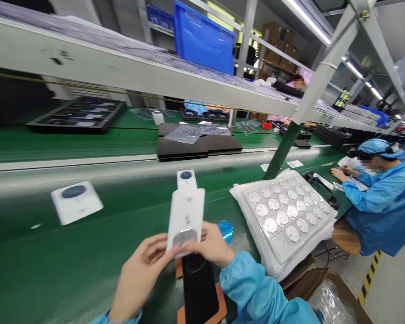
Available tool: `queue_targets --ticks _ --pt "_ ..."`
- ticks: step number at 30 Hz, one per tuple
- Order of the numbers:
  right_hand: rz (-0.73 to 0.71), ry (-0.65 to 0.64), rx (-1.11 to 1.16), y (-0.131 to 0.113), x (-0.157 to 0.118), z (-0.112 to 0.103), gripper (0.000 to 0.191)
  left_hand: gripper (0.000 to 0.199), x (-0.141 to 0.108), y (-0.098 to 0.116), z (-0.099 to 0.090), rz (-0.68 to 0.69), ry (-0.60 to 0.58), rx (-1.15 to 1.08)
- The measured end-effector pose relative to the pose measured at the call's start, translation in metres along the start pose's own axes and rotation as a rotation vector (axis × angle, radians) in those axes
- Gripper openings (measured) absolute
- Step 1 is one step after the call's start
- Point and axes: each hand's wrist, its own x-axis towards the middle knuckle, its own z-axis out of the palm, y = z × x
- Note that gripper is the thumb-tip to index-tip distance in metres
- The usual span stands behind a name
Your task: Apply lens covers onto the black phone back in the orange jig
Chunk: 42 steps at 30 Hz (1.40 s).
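Observation:
Both hands hold one white card (187,209) upright over the green work surface. My left hand (140,270) has its fingers and thumb at the card's lower left edge. My right hand (213,245) grips the lower right edge, its thumb on a round grey part near the bottom. Directly behind the card's top, another white piece with a dark oval (186,175) shows. Below the hands is a black device (200,290) on an orange-brown base (221,301). Some shiny blue film (226,231) lies beside my right hand.
A white card with a dark oval (77,202) lies at the left. To the right, a clear tray of round discs (286,209) sits on white wrapping. Dark foam blocks (197,145) stand behind. A green-and-white post (283,148) rises near the tray. A co-worker in blue (388,189) sits at the right.

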Motion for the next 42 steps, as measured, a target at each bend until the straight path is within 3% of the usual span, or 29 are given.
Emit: queue_targets --ticks 3,6,9,13,19,23,27,32,34,37,39,42 --pt "-0.047 0.180 0.013 -0.024 0.047 -0.008 0.061 0.074 0.033 -0.019 0.000 -0.075 -0.027 -0.127" --pt "-0.064 0.216 -0.018 -0.043 0.102 -0.020 0.052 0.067 0.052 -0.047 -0.005 -0.112 -0.016 -0.121" --pt "0.014 0.225 -0.194 -0.039 0.141 -0.030 0.041 0.061 0.055 -0.067 -0.008 -0.100 0.018 -0.121" --pt "0.099 0.320 -0.622 -0.018 0.167 -0.032 0.042 0.049 0.051 -0.071 -0.008 -0.073 0.002 -0.119" --pt "0.268 0.431 -1.175 -0.007 0.219 -0.003 0.085 0.043 0.049 -0.069 -0.009 -0.054 -0.003 -0.062" --pt "0.419 0.414 -1.314 -0.022 0.236 0.009 0.069 0.045 0.049 -0.073 -0.008 -0.023 0.001 -0.002" --pt "0.333 0.281 -1.369 -0.052 0.213 0.013 0.044 0.045 0.049 -0.067 -0.018 0.057 0.047 0.090" --pt "-0.018 -0.048 -1.435 -0.082 0.123 0.028 0.024 0.059 0.046 -0.028 -0.043 0.485 0.346 0.581" --pt "-0.126 -0.221 -1.458 -0.093 0.082 0.033 0.016 0.053 0.045 -0.013 -0.046 0.516 0.225 0.696" --pt "-0.340 -0.402 -1.494 -0.118 0.040 0.019 0.011 0.042 0.037 -0.002 -0.040 0.441 -0.177 0.609" --pt "-0.359 -0.304 -1.519 -0.140 0.028 -0.013 0.017 0.047 0.027 -0.002 -0.034 0.302 -0.261 0.465" --pt "-0.121 -0.016 -1.610 -0.164 0.026 -0.085 0.022 0.053 0.006 -0.006 -0.031 0.019 -0.143 0.149"
